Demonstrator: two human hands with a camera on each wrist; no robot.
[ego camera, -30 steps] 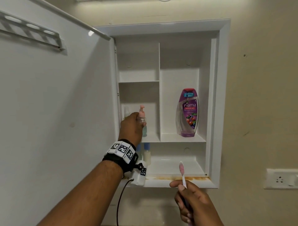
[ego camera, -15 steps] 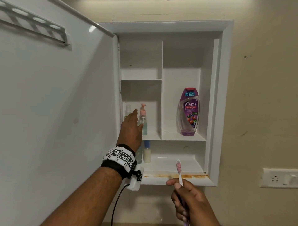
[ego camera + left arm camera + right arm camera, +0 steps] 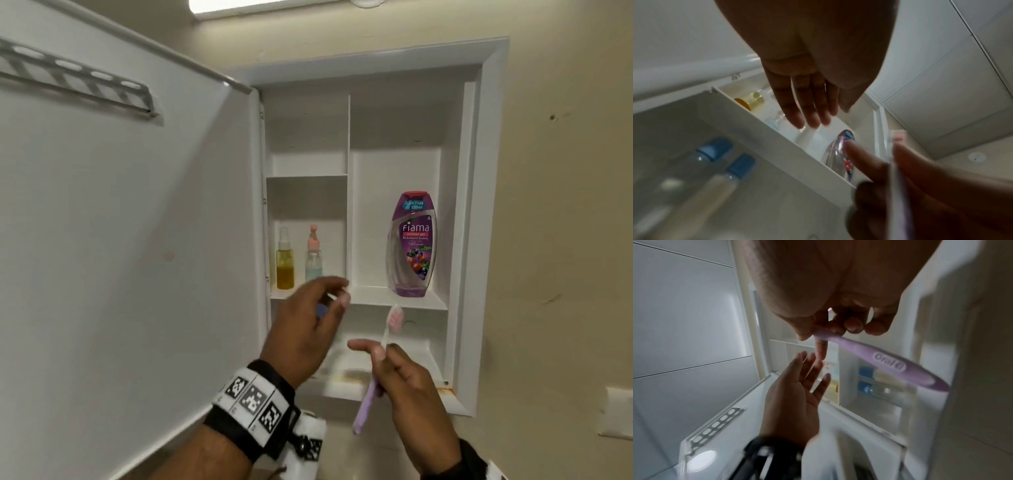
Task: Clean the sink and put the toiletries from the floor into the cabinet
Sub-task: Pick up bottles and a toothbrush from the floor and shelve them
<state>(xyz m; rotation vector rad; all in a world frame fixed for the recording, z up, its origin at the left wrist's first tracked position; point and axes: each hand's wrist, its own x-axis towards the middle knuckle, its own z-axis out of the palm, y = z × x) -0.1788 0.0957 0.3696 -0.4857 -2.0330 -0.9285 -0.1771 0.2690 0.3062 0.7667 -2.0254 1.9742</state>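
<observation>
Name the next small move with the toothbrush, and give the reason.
Probably lay the toothbrush on the cabinet's bottom shelf: the right hand grips it just in front of that open space, and the left hand is open and empty beside it.

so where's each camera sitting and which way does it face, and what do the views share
Head: worn on the head, facing the open cabinet; shows both forearms, the empty left hand, the right hand gripping the toothbrush.
Left wrist: looks along the left hand up into the shelves; the right hand enters at lower right.
Right wrist: looks along the right hand up at the cabinet; the left hand shows below.
Shared: all three show the toothbrush, both hands and the yellow bottle.
</observation>
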